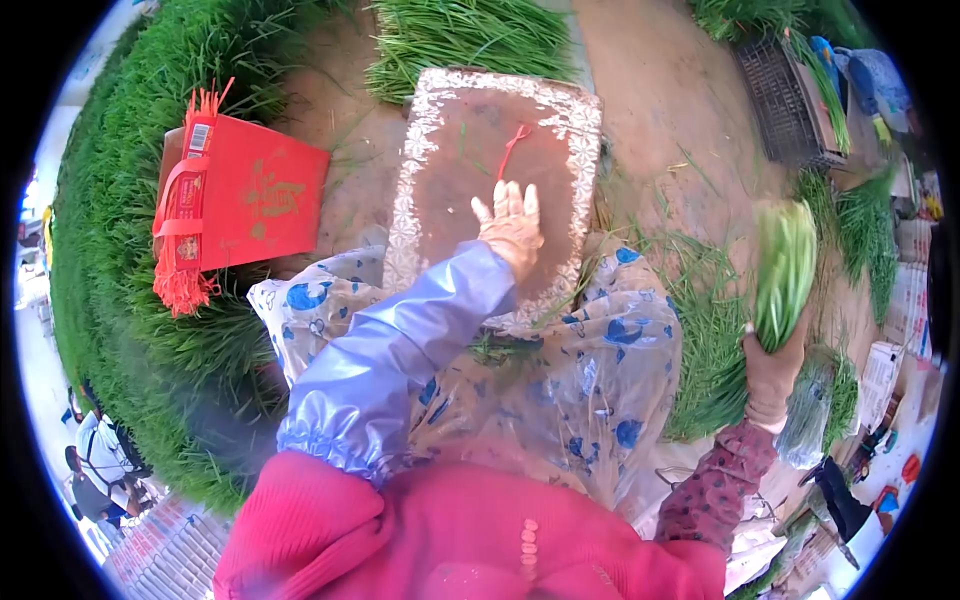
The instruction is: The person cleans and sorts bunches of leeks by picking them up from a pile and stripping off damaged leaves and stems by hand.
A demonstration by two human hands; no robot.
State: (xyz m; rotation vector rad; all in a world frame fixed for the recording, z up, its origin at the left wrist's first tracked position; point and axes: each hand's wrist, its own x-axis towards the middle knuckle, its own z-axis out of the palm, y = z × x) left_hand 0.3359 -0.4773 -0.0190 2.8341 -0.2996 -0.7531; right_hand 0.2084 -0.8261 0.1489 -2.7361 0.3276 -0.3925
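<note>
My left hand (pixel 512 230), in a pale glove, reaches over a worn brown board (pixel 470 180) with a white floral border, its fingers stretched out and slightly apart. A thin red tie (pixel 514 145) lies on the board just beyond its fingertips; whether they touch cannot be made out. Off to the right, my gloved right hand (pixel 775 375) is closed around the lower part of a bunch of green chives (pixel 785 270), which points upward and is blurred. A clear plastic apron with blue prints (pixel 610 350) covers my lap below the board.
A red bag (pixel 265 190) holding red ties (pixel 182 285) stands at the left, by a thick bank of chives (pixel 110 260). More chives (pixel 470 45) lie beyond the board, with loose stems (pixel 700 340) to the right. A dark crate (pixel 788 100) stands back right. People (pixel 100 455) are far left.
</note>
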